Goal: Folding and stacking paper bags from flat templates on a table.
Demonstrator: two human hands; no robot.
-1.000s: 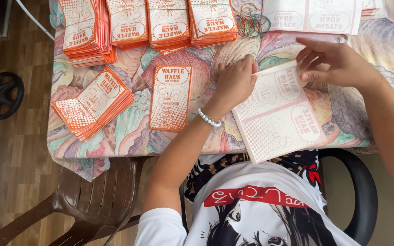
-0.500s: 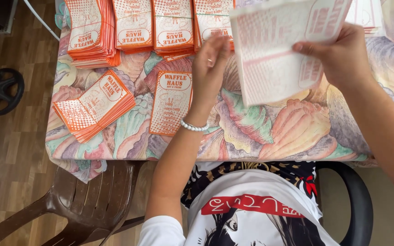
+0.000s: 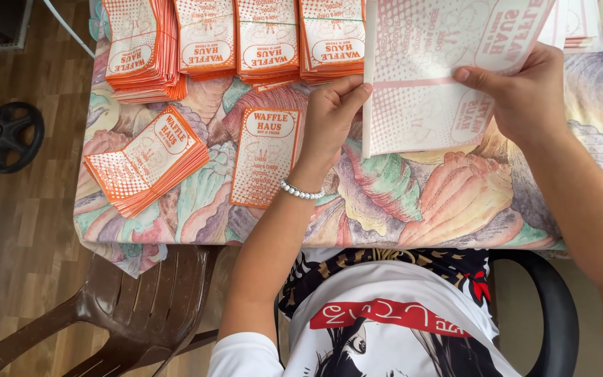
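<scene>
Lifted off the surface now, the flat printed sheet (image 3: 441, 77) is hanging above its far edge, both hands, left (image 3: 329, 115) and right (image 3: 525, 98), pinching its sides — keeping edges square is looking key.

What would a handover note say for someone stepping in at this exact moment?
Left hand: pinching the left edge of the printed paper sheet, held up above the table.
Right hand: gripping the same sheet at its right side, thumb on top.
On the patterned tablecloth: a single folded orange-and-white bag lies flat just left of the left hand; a fanned stack of bags sits nearer the left edge; a row of taller stacks lines the far edge.
Done: many bags stacked.
Left: the sheet in hand is still unfolded.
</scene>
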